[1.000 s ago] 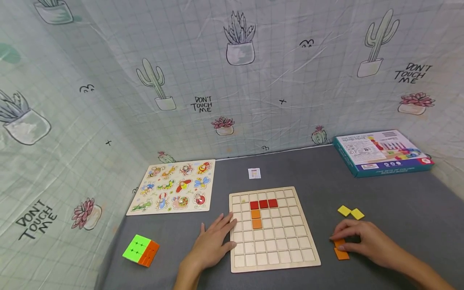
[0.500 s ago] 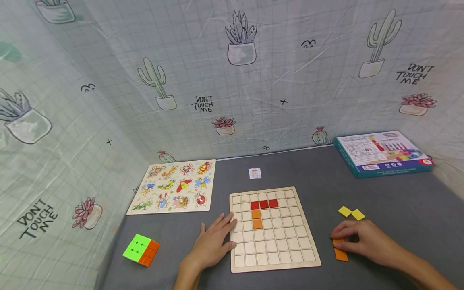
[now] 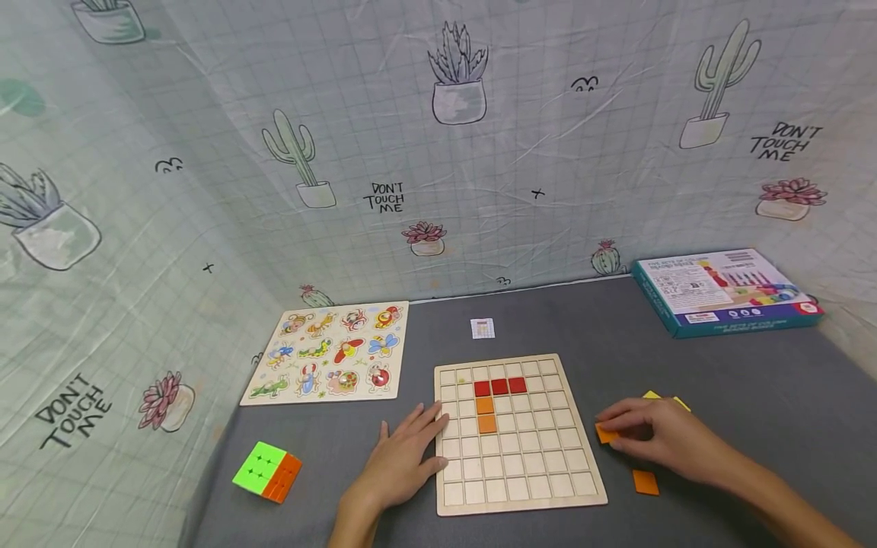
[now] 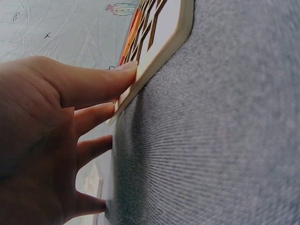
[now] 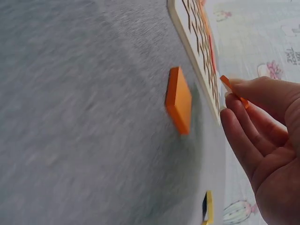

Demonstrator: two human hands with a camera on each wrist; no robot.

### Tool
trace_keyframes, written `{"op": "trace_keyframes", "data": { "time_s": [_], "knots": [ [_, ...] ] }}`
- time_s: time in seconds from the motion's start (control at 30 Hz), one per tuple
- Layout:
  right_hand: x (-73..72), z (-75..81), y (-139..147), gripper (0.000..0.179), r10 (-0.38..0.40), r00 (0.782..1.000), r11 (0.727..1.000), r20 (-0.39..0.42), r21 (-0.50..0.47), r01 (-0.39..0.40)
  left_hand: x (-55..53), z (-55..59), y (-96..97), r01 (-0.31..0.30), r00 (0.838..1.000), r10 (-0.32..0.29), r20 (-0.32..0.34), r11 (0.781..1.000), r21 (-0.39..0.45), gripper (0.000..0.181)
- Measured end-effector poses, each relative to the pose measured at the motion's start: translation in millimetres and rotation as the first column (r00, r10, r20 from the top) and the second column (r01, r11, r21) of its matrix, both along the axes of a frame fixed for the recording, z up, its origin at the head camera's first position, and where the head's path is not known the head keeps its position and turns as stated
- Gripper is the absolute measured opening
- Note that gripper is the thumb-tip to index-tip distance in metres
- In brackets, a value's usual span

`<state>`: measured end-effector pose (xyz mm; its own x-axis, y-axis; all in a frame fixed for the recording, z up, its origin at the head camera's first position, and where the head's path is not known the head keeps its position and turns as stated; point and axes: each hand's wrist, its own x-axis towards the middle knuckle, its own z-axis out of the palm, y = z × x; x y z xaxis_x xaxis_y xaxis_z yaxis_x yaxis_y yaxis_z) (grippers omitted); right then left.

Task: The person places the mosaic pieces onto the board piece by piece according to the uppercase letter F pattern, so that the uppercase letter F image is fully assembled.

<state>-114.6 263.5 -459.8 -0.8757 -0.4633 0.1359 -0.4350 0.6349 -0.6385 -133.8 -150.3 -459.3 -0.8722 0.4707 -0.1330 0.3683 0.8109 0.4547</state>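
Note:
My right hand pinches an orange square tile between thumb and fingers, just right of the wooden grid board. In the right wrist view that held tile is seen nearly edge-on, raised off the table. A second orange tile lies on the table below the hand. My left hand rests at the board's left edge with fingers spread, thumb and fingertips on its border. On the board sit red tiles in a row of three, with two orange tiles in a column under the leftmost.
Two yellow tiles lie partly hidden behind my right hand. A small printed pattern card lies beyond the board. An insect puzzle board and a puzzle cube are at left. A flat box lies at back right.
My right hand has lifted one orange tile away from the other and carried it up and left toward the board. The left hand has stayed at the board's edge.

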Motion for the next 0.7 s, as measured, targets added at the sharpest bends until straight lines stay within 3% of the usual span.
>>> {"op": "trace_keyframes", "data": {
  "time_s": [0.3, 0.7],
  "knots": [
    [-8.2, 4.6, -22, 0.019, 0.008, 0.999, 0.997, -0.044, -0.071, -0.011, 0.4, -0.4, -0.2, -0.003, 1.0, 0.003, 0.003, 1.0, 0.0, 0.063],
    [-19.0, 3.6, -62, 0.017, 0.064, 0.998, 0.979, -0.005, -0.194, -0.064, -1.5, -3.5, -0.6, -0.013, 1.0, 0.013, 0.012, 1.0, -0.009, 0.062]
  ]
}}
